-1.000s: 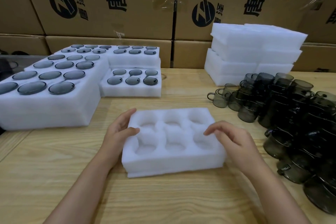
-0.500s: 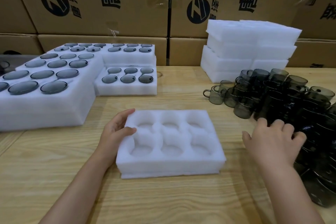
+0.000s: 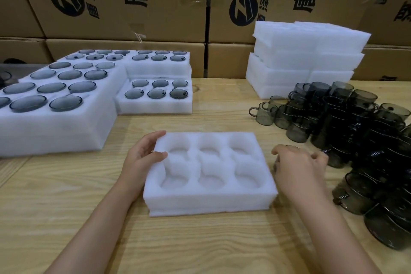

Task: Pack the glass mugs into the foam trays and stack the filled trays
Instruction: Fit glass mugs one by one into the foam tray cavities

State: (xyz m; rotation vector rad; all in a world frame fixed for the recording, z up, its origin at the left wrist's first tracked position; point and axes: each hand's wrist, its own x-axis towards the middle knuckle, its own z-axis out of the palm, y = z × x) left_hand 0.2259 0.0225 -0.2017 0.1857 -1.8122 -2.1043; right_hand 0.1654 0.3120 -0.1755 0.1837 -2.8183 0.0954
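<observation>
An empty white foam tray (image 3: 211,198) with six round pockets lies on the wooden table in front of me. My left hand (image 3: 142,158) grips its left end, thumb on top and fingers at the far corner. My right hand (image 3: 298,162) hovers just right of the tray, its fingers curled over a smoky glass mug (image 3: 275,165) that is mostly hidden beneath it. A heap of loose smoky glass mugs (image 3: 355,122) fills the table's right side.
Filled trays (image 3: 55,126) are stacked at the left, and a single filled tray (image 3: 155,104) lies beside them. A stack of empty foam trays (image 3: 307,60) stands at the back right. Printed cardboard boxes (image 3: 133,6) wall the table's far edge.
My right hand left the tray's right edge, reached into the mug heap, and has come back toward the tray holding a mug. My left hand kept its hold on the tray.
</observation>
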